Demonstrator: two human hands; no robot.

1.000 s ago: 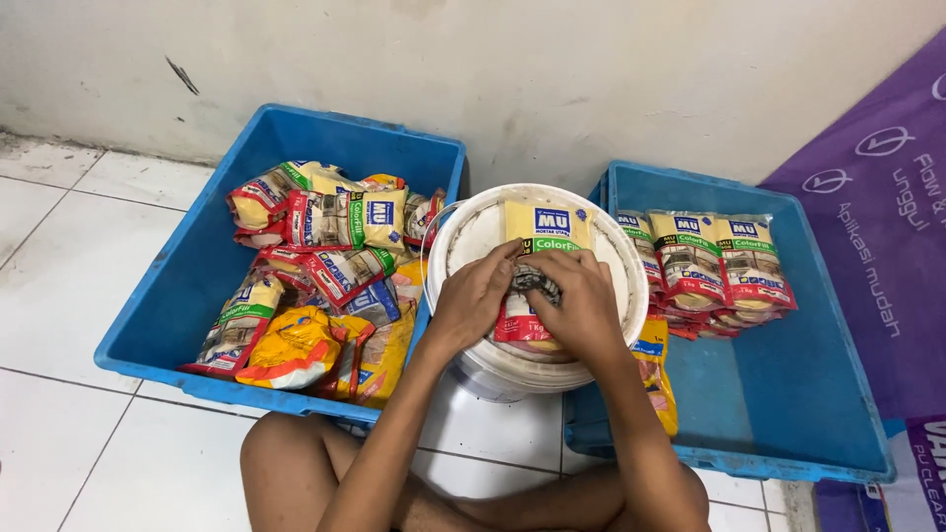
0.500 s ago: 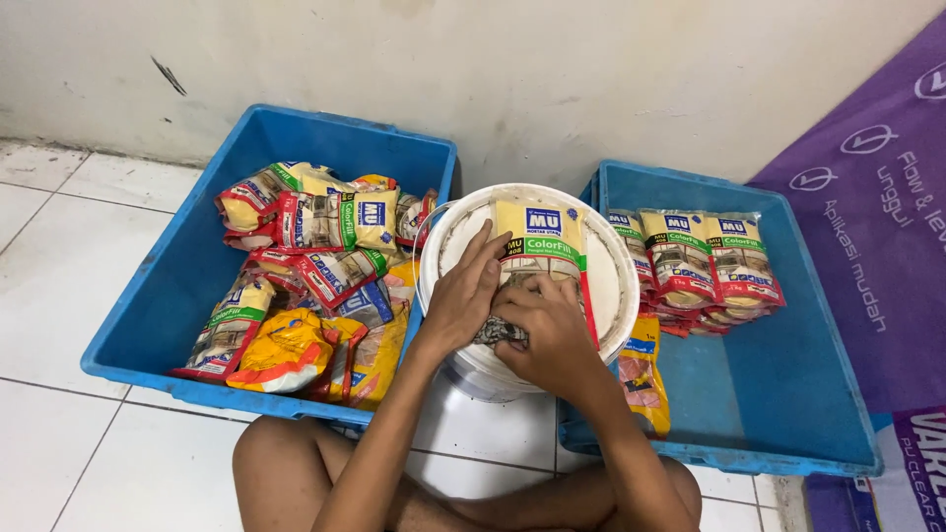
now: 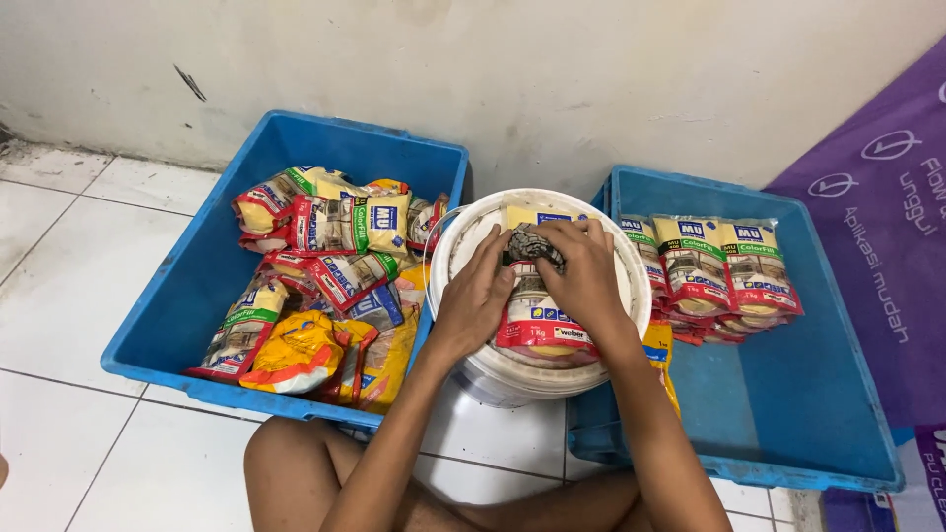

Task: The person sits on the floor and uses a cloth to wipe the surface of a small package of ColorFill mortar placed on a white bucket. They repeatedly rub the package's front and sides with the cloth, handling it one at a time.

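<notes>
While pressed together over the white bucket (image 3: 537, 369), left hand (image 3: 476, 300) and right hand (image 3: 588, 279) meeting on top of a yellow and red packet (image 3: 540, 325) that lies across the bucket's open mouth. Left hand with fingers extended, resting on the packet's left edge and touching a crumpled grey wad (image 3: 533, 246). Right hand curled down over that wad, fingers closed on it, pinning it against the packet's upper part. Bucket standing on the white tiled floor (image 3: 59, 246), wedged between two blue crates and just in front of the wall. Left blue crate (image 3: 187, 296) filled with a loose heap of similar packets, some yellow, some red and green. Right blue crate (image 3: 818, 414) holding a neat overlapping row of packets (image 3: 705, 271) along its far side. Purple banner (image 3: 887, 227) beside the right crate. Bare knees at the bottom edge, under the forearms.
</notes>
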